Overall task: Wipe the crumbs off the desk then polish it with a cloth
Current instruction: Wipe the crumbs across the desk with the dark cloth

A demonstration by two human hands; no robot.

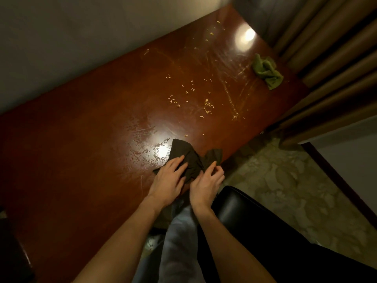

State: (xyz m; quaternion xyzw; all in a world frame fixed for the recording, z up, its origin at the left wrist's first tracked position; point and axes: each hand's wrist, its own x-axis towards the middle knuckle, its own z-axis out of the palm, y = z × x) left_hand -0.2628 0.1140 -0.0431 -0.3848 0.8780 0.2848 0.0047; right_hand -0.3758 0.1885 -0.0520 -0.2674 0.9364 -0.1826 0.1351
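Note:
A dark cloth [188,155] lies crumpled at the near edge of the glossy red-brown desk [81,139]. My left hand [169,178] rests flat on the cloth, fingers spread. Beside it, my right hand [206,184] pinches a fold of the same cloth at the desk's edge. Pale curly crumbs [191,94] are scattered over the far right half of the desk, with smear marks around them. A green cloth [266,71] sits bunched at the desk's far right edge.
A black chair [255,217] stands just right of my arms, close to the desk's edge. Brown curtains [330,64] hang at the right behind the desk. A grey wall runs along the desk's far side. The patterned floor [285,176] shows at the right.

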